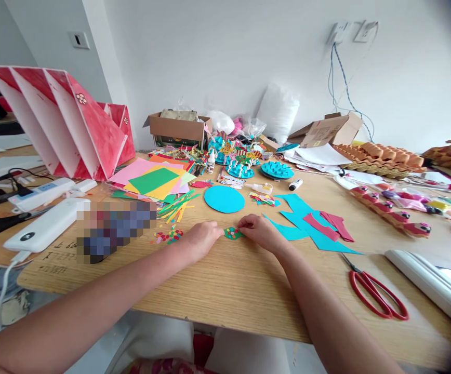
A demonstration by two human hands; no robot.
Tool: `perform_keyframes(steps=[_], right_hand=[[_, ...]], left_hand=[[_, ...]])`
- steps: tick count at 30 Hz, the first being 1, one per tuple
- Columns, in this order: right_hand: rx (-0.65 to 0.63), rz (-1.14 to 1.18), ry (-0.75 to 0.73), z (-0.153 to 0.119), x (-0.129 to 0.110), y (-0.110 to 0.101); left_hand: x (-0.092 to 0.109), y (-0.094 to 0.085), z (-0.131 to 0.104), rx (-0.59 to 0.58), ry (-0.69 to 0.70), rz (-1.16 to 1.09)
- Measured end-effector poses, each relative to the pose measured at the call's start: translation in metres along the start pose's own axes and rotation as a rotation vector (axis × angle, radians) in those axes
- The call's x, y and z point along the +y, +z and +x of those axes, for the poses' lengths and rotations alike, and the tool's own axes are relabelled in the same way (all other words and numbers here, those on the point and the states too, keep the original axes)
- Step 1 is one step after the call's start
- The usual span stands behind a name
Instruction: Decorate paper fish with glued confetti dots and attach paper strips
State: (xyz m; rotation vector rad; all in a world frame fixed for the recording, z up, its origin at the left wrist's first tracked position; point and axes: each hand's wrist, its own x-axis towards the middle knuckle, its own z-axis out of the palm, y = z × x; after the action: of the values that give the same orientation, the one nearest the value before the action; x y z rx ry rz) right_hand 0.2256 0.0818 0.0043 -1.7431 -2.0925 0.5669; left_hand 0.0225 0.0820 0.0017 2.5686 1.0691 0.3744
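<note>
Between my two hands lies a small green paper piece covered in coloured dots. My left hand pinches its left end, and my right hand has its fingers closed on the right end. Just beyond is a blue paper disc. Loose coloured paper dots are scattered left of my left hand. To the right of my right hand are blue paper offcuts with red paper pieces on top.
Red-handled scissors rest at the right, beside a long white object. Coloured sheets and a white power bank are at the left. Glue bottles, blue decorated discs and egg trays stand farther back.
</note>
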Motion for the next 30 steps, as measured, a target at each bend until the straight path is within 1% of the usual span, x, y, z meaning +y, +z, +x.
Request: perform_keyframes(steps=[5, 8, 13, 18, 23, 30], right_hand=[[0.007, -0.014, -0.025, -0.002, -0.002, 0.0], [0.019, -0.029, -0.032, -0.003, -0.002, -0.001], [0.006, -0.041, -0.042, -0.003, 0.0, 0.001], [-0.005, -0.039, -0.05, -0.002, 0.0, 0.001], [-0.005, -0.032, -0.054, -0.003, -0.001, 0.001], [0.011, -0.018, -0.046, -0.003, -0.002, 0.0]], left_hand=[[0.008, 0.002, 0.008, -0.028, 0.007, 0.044], [0.011, 0.004, 0.007, -0.011, -0.004, 0.053], [0.013, 0.004, 0.005, -0.02, -0.049, 0.033], [0.014, 0.003, 0.005, -0.031, -0.056, 0.029], [0.013, 0.005, 0.004, -0.028, -0.034, 0.072], [0.013, 0.004, 0.005, -0.06, -0.016, 0.126]])
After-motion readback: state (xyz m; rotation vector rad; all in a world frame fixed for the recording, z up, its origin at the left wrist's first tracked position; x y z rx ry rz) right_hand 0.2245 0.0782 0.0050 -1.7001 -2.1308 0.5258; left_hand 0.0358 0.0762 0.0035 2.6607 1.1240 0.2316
